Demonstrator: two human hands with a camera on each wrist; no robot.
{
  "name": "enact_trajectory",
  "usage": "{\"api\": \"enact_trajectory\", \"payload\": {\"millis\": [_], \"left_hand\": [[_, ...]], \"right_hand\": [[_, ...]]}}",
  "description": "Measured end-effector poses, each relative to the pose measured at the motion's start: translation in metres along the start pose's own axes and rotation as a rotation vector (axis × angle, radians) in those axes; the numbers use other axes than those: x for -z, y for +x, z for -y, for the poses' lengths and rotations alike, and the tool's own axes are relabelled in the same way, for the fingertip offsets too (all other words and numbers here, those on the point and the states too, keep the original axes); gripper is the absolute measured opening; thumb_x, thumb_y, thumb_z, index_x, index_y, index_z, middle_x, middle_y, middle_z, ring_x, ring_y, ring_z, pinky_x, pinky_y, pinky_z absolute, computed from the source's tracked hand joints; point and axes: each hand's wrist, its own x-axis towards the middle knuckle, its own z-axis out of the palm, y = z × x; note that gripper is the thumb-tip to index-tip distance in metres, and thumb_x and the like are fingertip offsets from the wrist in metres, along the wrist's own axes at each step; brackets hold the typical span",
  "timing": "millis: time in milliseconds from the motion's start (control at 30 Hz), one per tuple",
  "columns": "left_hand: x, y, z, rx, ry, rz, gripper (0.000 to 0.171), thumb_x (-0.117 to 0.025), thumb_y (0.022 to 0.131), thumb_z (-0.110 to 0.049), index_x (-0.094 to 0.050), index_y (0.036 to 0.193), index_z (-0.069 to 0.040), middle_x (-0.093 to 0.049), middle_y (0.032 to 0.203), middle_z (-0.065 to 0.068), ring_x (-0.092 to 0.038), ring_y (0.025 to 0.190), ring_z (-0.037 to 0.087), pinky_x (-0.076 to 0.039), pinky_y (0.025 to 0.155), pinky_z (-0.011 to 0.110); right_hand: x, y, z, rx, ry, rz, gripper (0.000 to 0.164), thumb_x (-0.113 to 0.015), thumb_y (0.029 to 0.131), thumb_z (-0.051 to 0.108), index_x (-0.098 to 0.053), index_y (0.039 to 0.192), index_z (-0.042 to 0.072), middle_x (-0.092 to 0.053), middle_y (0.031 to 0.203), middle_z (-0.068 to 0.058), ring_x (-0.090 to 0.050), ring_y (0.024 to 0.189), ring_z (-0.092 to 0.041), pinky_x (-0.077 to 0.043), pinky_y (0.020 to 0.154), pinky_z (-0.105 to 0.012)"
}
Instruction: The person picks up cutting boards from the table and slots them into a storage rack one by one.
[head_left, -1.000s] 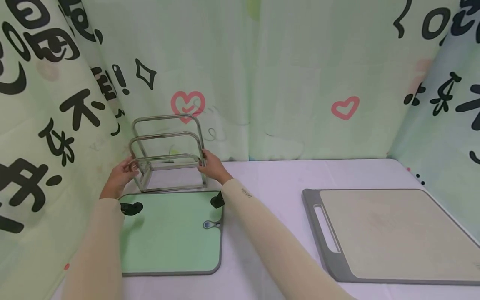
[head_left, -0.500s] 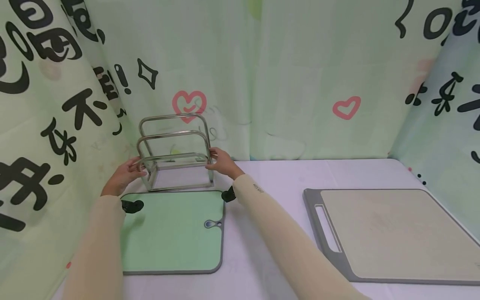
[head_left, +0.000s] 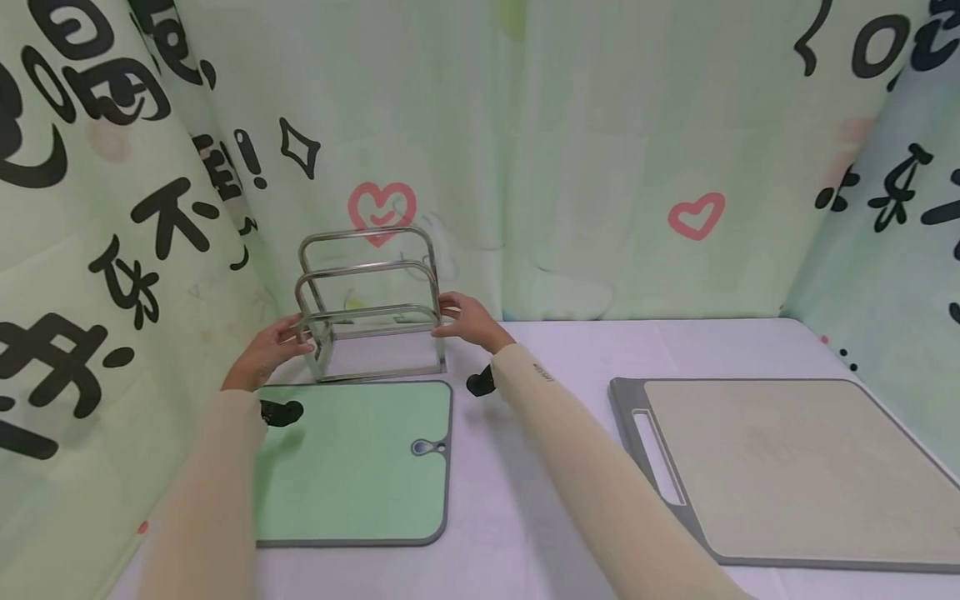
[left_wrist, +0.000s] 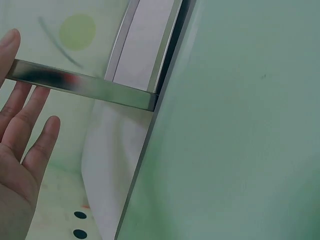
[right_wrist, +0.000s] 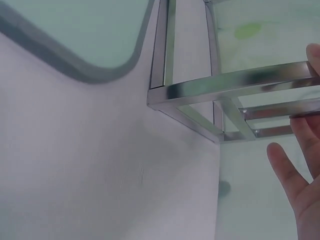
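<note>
A silver metal rack (head_left: 382, 375) with three upright loops stands at the far edge of a green cutting board (head_left: 345, 483). My left hand (head_left: 264, 357) grips the front upright on the rack's left side. In the left wrist view, the thumb and fingers lie on opposite sides of that flat bar (left_wrist: 85, 85). On the rack's right side, my right hand (head_left: 474, 322) holds the other upright, its fingers partly cut off in the right wrist view. There the rack's lower corner (right_wrist: 165, 95) sits close over the white cloth.
A large beige cutting board (head_left: 795, 467) with a grey handle end lies on the right of the cloth-covered table (head_left: 540, 417). Printed curtains (head_left: 585, 167) stand behind and on both sides, with the left one close to my left arm.
The rack has slid to the right along the far side of the green board, with both hands moving along on its sides. The boards keep their places.
</note>
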Motion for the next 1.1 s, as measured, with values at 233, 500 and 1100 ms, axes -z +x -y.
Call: {"api": "enact_trajectory", "payload": {"millis": [233,500,1100], "left_hand": [[-0.009,0.004,-0.001,-0.04,-0.039,0.011,0.077,-0.059,0.091,-0.008,-0.011,0.151,-0.005,-0.02,0.154,0.023,-0.02,0.142,0.037,-0.021,0.115,0.052],[-0.023,0.007,-0.006,-0.046,-0.087,0.012,0.077,-0.063,0.089,-0.007,-0.016,0.15,-0.004,-0.022,0.154,0.022,-0.021,0.143,0.035,-0.022,0.115,0.051],[-0.061,0.026,-0.018,-0.077,-0.109,0.024,0.072,-0.062,0.089,-0.005,-0.021,0.148,-0.002,-0.024,0.153,0.023,-0.023,0.142,0.036,-0.024,0.114,0.049]], "right_hand": [[0.015,-0.006,-0.007,0.008,0.034,-0.002,0.061,-0.074,0.079,0.006,-0.046,0.134,0.002,-0.05,0.137,-0.013,-0.045,0.132,-0.025,-0.04,0.107,-0.037],[0.031,-0.014,-0.014,-0.014,0.071,0.008,0.064,-0.072,0.081,0.006,-0.042,0.137,0.003,-0.048,0.139,-0.014,-0.044,0.132,-0.026,-0.038,0.109,-0.04],[0.07,-0.032,-0.034,-0.024,0.08,0.004,0.069,-0.074,0.079,0.006,-0.041,0.139,0.002,-0.046,0.141,-0.016,-0.042,0.133,-0.028,-0.035,0.11,-0.043]]}}
